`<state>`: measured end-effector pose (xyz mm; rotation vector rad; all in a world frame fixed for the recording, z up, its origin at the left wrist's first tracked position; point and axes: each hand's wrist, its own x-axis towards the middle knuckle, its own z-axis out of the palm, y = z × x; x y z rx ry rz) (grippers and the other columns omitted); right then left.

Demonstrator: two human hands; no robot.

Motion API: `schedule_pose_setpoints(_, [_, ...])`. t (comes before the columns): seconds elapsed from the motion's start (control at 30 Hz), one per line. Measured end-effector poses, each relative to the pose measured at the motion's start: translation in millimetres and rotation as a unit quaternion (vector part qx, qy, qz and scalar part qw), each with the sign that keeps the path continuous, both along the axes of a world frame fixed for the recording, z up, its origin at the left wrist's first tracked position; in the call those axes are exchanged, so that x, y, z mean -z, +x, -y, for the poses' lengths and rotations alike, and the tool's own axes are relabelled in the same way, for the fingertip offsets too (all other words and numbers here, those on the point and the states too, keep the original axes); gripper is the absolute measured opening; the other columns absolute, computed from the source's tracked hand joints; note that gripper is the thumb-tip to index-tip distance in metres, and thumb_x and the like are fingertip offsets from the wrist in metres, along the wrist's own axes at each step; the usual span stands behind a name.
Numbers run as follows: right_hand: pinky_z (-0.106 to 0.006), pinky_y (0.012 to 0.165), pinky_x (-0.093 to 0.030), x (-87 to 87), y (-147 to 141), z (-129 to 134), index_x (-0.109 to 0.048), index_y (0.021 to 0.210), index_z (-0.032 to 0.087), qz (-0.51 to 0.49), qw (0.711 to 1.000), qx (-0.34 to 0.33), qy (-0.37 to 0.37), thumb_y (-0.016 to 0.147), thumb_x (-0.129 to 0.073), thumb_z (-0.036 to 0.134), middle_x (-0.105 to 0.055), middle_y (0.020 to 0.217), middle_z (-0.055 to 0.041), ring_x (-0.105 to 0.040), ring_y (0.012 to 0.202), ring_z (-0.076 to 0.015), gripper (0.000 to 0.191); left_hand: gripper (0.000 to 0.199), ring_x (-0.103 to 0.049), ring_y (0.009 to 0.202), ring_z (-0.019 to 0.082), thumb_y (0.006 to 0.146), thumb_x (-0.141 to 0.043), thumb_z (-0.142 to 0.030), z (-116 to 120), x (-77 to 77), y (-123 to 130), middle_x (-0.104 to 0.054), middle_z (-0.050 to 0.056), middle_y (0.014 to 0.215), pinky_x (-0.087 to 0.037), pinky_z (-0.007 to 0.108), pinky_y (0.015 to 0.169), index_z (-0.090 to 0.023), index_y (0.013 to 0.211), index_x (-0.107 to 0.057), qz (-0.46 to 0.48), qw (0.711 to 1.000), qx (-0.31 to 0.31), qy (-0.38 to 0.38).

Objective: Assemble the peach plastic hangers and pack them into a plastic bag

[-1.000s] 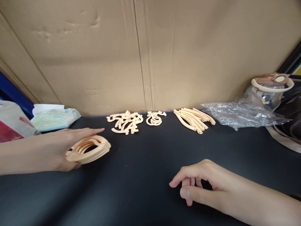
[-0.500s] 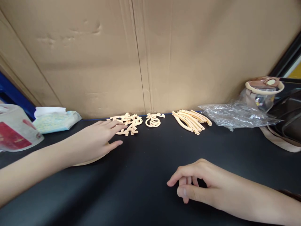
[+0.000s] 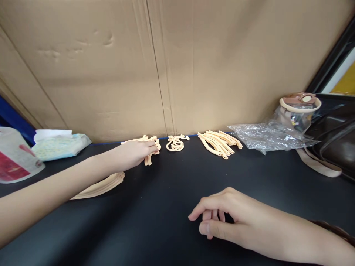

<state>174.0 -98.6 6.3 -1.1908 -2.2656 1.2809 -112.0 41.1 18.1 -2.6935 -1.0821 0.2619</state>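
Reaching left hand: we see the left hand (image 3: 135, 153) at the left pile (image 3: 149, 161), fingers drawn together and bent downward; we cannot tell whether they pinch a piece.
Change: that hand has gone from the stack (image 3: 107, 186) to the left pile, crossing open-fingered.
Meaning: we judge that the work has passed from the stacked pieces to the smaller ones.
Stack: pale curved pieces lie layered on the black table (image 3: 166, 229), partly hidden from us by the left forearm.
Right hand: we find the right hand (image 3: 230, 218) loosely curled, thumb apart from the forefinger, nothing visible in its grasp; it has hardly altered its pose.
Middle pile: small hooked pieces (image 3: 176, 149) lie between the left pile and the long strips (image 3: 219, 142).
Long strips: we see these bundled side by side, near the crinkled film (image 3: 257, 136).
Edges: tissue pack (image 3: 61, 149) at left, lidded cup (image 3: 301, 118) at right, cardboard (image 3: 222, 55) behind.
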Motion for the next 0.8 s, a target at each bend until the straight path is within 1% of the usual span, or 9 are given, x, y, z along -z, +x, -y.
schedule_pose_setpoints(0.13, [-0.020, 0.063, -0.048, -1.0, 0.2, -0.3, -0.070, 0.110, 0.024, -0.004, 1.000, -0.008, -0.002, 0.091, -0.053, 0.042, -0.070, 0.078, -0.0016, -0.066, 0.075, -0.0152, 0.031, 0.036, -0.064, 0.099, 0.024, 0.087, -0.036, -0.004, 4.3, -4.7, -2.2, -0.065, 0.011, 0.111, -0.050, 0.032, 0.081, -0.018, 0.107, -0.063, 0.017, 1.000, 0.001, 0.002])
schedule_pose_setpoints(0.3, [-0.020, 0.063, -0.048, 1.3, 0.8, -0.1, -0.070, 0.110, 0.024, -0.003, 1.000, -0.004, 0.005, 0.091, -0.052, 0.042, -0.070, 0.078, -0.0017, -0.066, 0.075, -0.0150, 0.032, 0.035, -0.065, 0.092, 0.022, 0.089, -0.034, -0.006, 5.3, -7.1, -8.9, -0.066, 0.008, 0.106, -0.049, 0.029, 0.072, -0.019, 0.108, -0.060, 0.034, 0.999, -0.003, 0.010])
schedule_pose_setpoints(0.37, [-0.020, 0.063, -0.048, 2.7, 1.1, -0.5, -0.070, 0.110, 0.024, -0.006, 1.000, -0.006, 0.009, 0.091, -0.052, 0.044, -0.070, 0.078, -0.0018, -0.065, 0.076, -0.0151, 0.033, 0.032, -0.065, 0.086, 0.020, 0.088, -0.034, -0.004, 5.8, -6.2, -10.2, -0.065, 0.006, 0.099, -0.047, 0.027, 0.068, -0.020, 0.101, -0.060, 0.034, 0.999, 0.002, 0.013])
schedule_pose_setpoints(0.43, [-0.020, 0.064, -0.048, 3.9, 1.4, -1.4, -0.070, 0.110, 0.023, -0.007, 1.000, -0.008, 0.011, 0.092, -0.052, 0.044, -0.070, 0.078, -0.0017, -0.065, 0.076, -0.0148, 0.033, 0.031, -0.064, 0.085, 0.019, 0.085, -0.035, -0.002, 6.8, -4.2, -9.8, -0.064, 0.005, 0.095, -0.046, 0.026, 0.067, -0.020, 0.092, -0.058, 0.033, 0.999, 0.008, 0.019])
schedule_pose_setpoints(0.53, [-0.020, 0.065, -0.048, 5.3, 1.7, -3.3, -0.070, 0.109, 0.024, -0.002, 1.000, -0.009, 0.016, 0.091, -0.053, 0.043, -0.070, 0.079, -0.0014, -0.064, 0.076, -0.0142, 0.032, 0.028, -0.063, 0.083, 0.019, 0.084, -0.036, -0.001, 8.6, 0.4, -7.0, -0.062, 0.006, 0.095, -0.045, 0.026, 0.065, -0.020, 0.087, -0.057, 0.033, 0.998, 0.012, 0.044])
schedule_pose_setpoints(0.6, [-0.020, 0.065, -0.048, 5.9, 2.0, -4.4, -0.070, 0.109, 0.024, 0.000, 1.000, -0.009, 0.021, 0.092, -0.053, 0.044, -0.070, 0.080, -0.0012, -0.064, 0.076, -0.0139, 0.031, 0.025, -0.061, 0.078, 0.019, 0.085, -0.038, -0.002, 9.2, 3.8, -4.5, -0.060, 0.006, 0.091, -0.044, 0.027, 0.064, -0.019, 0.086, -0.056, 0.030, 0.997, 0.014, 0.066])
schedule_pose_setpoints(0.67, [-0.020, 0.065, -0.048, 6.2, 2.3, -5.3, -0.069, 0.110, 0.024, 0.003, 1.000, -0.009, 0.025, 0.092, -0.052, 0.043, -0.070, 0.080, -0.0012, -0.064, 0.076, -0.0138, 0.032, 0.024, -0.060, 0.078, 0.020, 0.084, -0.040, -0.001, 8.8, 6.0, -2.1, -0.059, 0.006, 0.090, -0.044, 0.028, 0.065, -0.019, 0.088, -0.056, 0.027, 0.995, 0.012, 0.092])
schedule_pose_setpoints(0.8, [-0.019, 0.066, -0.047, 6.1, 2.2, -6.7, -0.069, 0.111, 0.024, 0.008, 0.999, -0.011, 0.038, 0.092, -0.052, 0.043, -0.069, 0.080, -0.0009, -0.063, 0.076, -0.0134, 0.031, 0.023, -0.058, 0.077, 0.023, 0.085, -0.039, -0.001, 6.9, 2.6, 3.3, -0.058, 0.007, 0.086, -0.042, 0.032, 0.063, -0.018, 0.087, -0.055, 0.027, 0.988, 0.000, 0.149])
